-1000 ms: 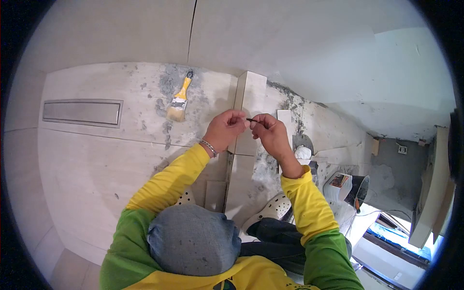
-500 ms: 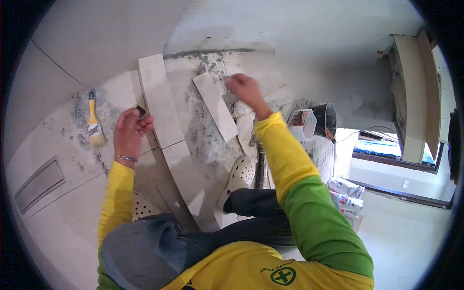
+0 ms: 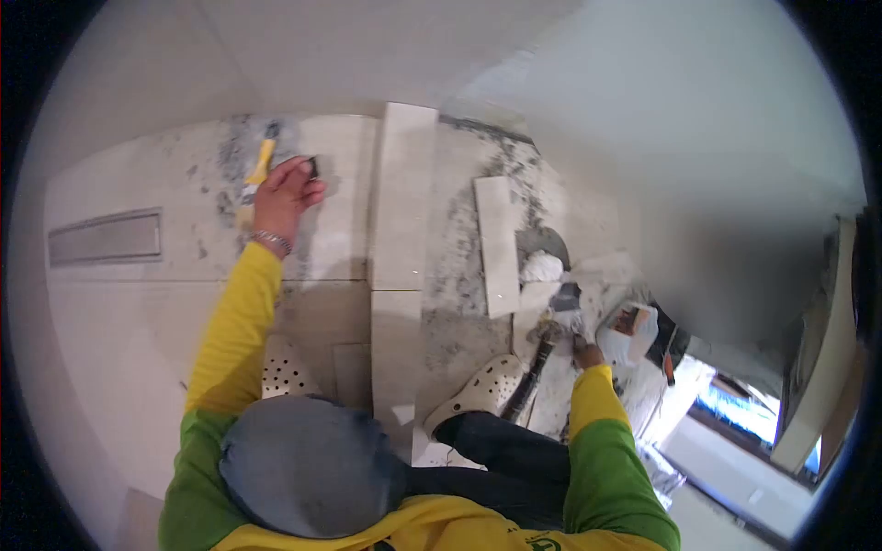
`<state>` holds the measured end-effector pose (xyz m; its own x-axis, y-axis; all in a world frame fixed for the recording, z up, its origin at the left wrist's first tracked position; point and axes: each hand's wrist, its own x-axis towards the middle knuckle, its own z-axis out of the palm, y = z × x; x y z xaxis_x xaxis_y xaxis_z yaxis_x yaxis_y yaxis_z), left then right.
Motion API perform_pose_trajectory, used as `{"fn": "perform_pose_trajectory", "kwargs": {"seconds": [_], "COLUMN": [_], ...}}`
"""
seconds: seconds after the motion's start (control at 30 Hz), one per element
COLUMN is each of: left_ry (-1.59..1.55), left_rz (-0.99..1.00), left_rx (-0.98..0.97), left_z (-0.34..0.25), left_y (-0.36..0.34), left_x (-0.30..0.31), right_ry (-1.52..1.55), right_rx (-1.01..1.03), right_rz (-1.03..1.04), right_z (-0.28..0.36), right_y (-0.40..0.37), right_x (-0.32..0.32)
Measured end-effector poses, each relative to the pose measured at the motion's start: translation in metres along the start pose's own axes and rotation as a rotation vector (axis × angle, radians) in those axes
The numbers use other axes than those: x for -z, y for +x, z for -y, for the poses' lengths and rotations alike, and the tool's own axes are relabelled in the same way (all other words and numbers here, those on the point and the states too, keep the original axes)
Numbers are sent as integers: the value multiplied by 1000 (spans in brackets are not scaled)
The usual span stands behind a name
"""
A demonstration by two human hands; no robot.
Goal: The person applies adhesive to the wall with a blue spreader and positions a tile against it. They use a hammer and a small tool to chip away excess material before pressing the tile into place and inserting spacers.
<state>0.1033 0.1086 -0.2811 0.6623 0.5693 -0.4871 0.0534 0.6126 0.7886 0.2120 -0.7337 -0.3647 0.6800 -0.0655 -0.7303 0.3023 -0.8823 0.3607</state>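
Note:
My left hand [image 3: 287, 200] is closed, pinching a small dark piece [image 3: 313, 167] between thumb and fingers above the tiled floor. Just behind it lies a paintbrush [image 3: 265, 158] with a yellow handle, partly covered by the hand. My right hand [image 3: 586, 354] is low on the right, between a hammer-like tool with a black handle [image 3: 527, 384] and a translucent plastic jug [image 3: 628, 332]. Its fingers are small and blurred, so a hold on anything cannot be made out. A loose strip of tile [image 3: 497, 248] lies beside a crumpled white cloth [image 3: 542, 267].
A raised tiled ledge [image 3: 401, 197] runs between my feet. A rectangular floor drain [image 3: 106, 239] lies at the left. Grey mortar stains the floor around the tile strip. Beside the jug stands a dark bucket [image 3: 675, 342] with an orange-handled tool [image 3: 669, 369].
The view has swung right. My right hand has moved from beyond the tile strip back to near the jug. My left hand still pinches the dark piece, now in front of the paintbrush.

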Motion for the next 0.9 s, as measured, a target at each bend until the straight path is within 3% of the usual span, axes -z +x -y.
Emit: {"fn": "perform_pose_trajectory", "kwargs": {"seconds": [0.07,0.13,0.17,0.23,0.3,0.37,0.43,0.5,0.57,0.6,0.63,0.7,0.77,0.8,0.87,0.9], "left_ry": [-2,-20,-19,-9,-14,-99,-133,-64,-76,-73,-87,-268,-342,-255,-176,-102], "left_rz": [-21,51,38,60,82,179,235,466,505,554,547,605,582,500,394,361], "left_rx": [-22,-2,-9,-27,-11,72,101,160,200,247,237,279,292,211,127,73], "left_z": [-1,-4,-5,-6,-9,-8,-10,-5,-7,-9,-9,-8,-13,-18,-21,-16], "left_y": [5,8,8,6,1,-4,-17,-29,-48,-55,-60,-65,-67,-68,-62,-54], "left_x": [-3,-6,-6,-10,-10,-11,-14,-19,-28,-31,-31,-27,-19,-13,4,14], "right_ry": [121,-345,-351,-73,-64,1128,914,1242,1269,1195,1327,1436,1057,1045,1191,1182], "right_rx": [-226,202,214,-242,-177,-279,-173,199,332,474,498,617,773,781,807,811], "right_rz": [-115,76,72,-171,-399,-978,-928,-916,-731,-787,-527,-462,-600,-598,-147,-135], "right_z": [53,31,42,59,42,130,135,240,357,403,436,501,538,547,563,567], "right_y": [-58,-48,-55,-91,-80,-113,-84,-107,-165,-180,-195,-216,-220,-223,-232,-234], "right_x": [65,59,76,116,125,211,245,319,377,386,388,384,374,373,375,380]}}
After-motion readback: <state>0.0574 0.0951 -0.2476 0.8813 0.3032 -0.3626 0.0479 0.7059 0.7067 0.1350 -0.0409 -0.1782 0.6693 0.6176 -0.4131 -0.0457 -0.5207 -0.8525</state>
